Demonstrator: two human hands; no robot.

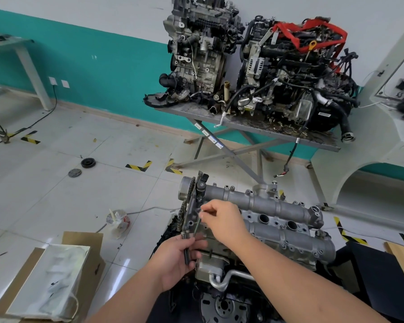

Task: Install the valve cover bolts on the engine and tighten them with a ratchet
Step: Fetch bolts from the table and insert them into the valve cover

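Observation:
The engine stands low in the middle, its grey aluminium valve cover (275,206) running from upper left to lower right with several bolt holes and round plug wells. My left hand (176,262) holds a bundle of long dark bolts (186,249) upright beside the cover's near left corner. My right hand (219,220) pinches one bolt (198,226) by its top and holds it, tilted, over the left end of the cover near the timing sprockets (188,192). No ratchet is in sight.
Two other engines (289,66) sit on a grey folding stand against the teal wall. A cardboard sheet with a white bag (49,278) lies on the floor at lower left. A pulley (88,163), a disc and a plastic bag lie on the tiles.

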